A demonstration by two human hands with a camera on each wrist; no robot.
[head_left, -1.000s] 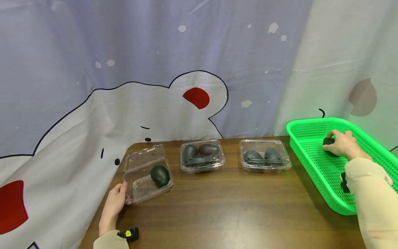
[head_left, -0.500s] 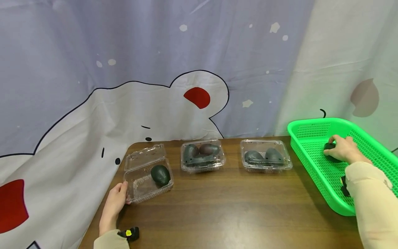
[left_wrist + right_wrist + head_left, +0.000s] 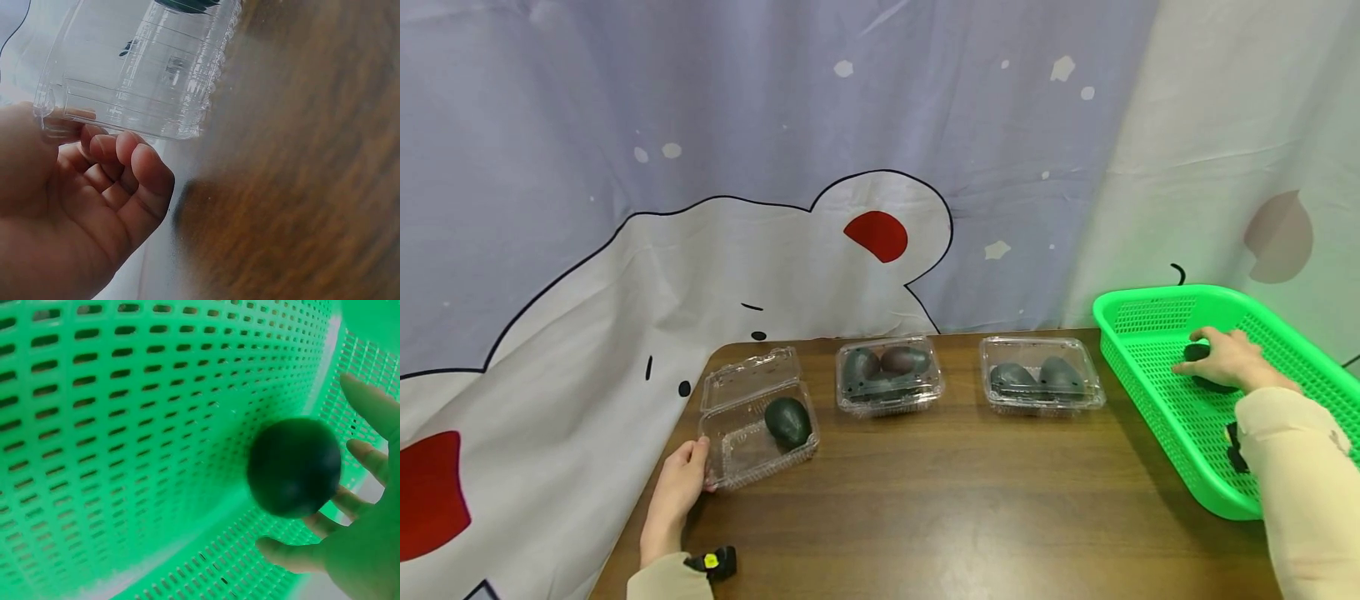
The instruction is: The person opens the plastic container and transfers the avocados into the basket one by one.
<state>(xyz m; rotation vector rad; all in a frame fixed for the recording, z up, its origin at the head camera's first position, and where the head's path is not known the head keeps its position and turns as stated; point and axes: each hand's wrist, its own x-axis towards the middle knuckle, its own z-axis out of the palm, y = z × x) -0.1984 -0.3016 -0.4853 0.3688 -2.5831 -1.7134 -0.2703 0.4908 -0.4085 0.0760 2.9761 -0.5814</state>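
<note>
The basket avocado [image 3: 295,469] lies toward three o'clock in the green basket [image 3: 1217,310], between the spread thumb and fingers of the right hand [image 3: 1232,360]; that grip is wider than half a second ago. Toward half past seven, the left hand [image 3: 679,482] pinches an open clamshell [image 3: 758,475] containing one avocado [image 3: 787,422]. Closed clamshells show three avocados at six o'clock [image 3: 889,407] and two at four [image 3: 1043,405].

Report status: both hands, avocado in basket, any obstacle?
Left hand holds open container. Right hand spread at avocado, no grip visible. Green basket wall between avocado and container.
</note>
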